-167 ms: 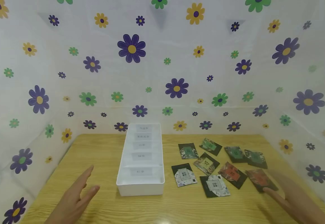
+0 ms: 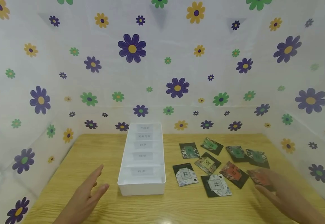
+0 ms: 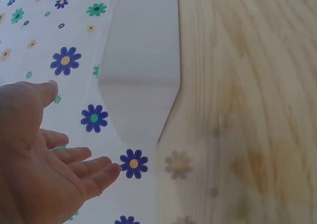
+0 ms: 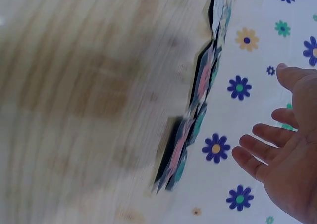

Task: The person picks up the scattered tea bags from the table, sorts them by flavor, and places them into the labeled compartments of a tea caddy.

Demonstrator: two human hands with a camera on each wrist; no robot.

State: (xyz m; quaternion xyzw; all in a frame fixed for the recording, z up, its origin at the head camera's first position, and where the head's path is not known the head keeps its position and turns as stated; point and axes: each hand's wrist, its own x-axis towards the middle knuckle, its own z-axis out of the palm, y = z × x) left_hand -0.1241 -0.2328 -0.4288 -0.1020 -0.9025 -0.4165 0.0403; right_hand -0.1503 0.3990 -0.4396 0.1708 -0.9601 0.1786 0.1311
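Observation:
My left hand hovers left of a long white box, thumb and fingers spread, holding nothing. The box has several labelled compartments in a row. In the left wrist view the left hand is palm-up in look, fingers loosely extended, apart from the box. On the right, my right hand reaches over a red-labelled sachet and partly covers it. The right wrist view shows that hand with relaxed fingers and nothing in them, beside the row of flat sachets.
Between box and right hand lie another red sachet, two white-patterned sachets, a yellow-labelled sachet and several green-labelled sachets. They rest flat on the wooden table. A flower-print sheet encloses the back and sides.
My right hand has moved left and now covers more of the outer red sachet. The left hand has shifted slightly right, towards the box. Box and sachets stay in place.

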